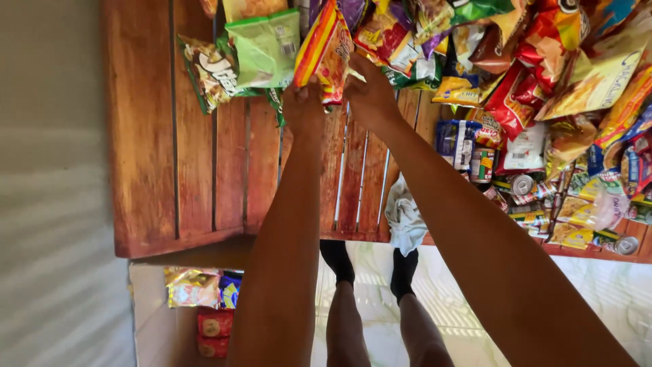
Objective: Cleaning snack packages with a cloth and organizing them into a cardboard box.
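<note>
Wooden planks of a reddish slatted table [197, 170] are filling the upper part of the view, with pale floor showing beside and below it. At the far left of the goods, a brown and white snack bag [207, 71] is lying partly under a light green bag [266, 46]. Below the table edge, a few more packets [200, 289] are sitting low down near the floor.

Moving toward the middle, the left hand [303, 103] is closing on the lower edge of an orange and red striped chip bag [326, 49], which is standing tilted above the planks at the near edge of the pile. The right hand [370, 94] is pinching the same bag at its lower right corner, so both hands are grasping it together. Judging by its puffed look, the bag is probably light, soft and crinkly, with brittle contents and slick foil; the flat sealed edges and corners look like the safest places to hold it, not the middle.

A grey cloth [405, 217] is hanging over the table's near edge under the right forearm. Farther right, a dense heap of snack bags [543, 75] is covering the table, with small tins [523, 185] lying among packets toward the right edge.
</note>
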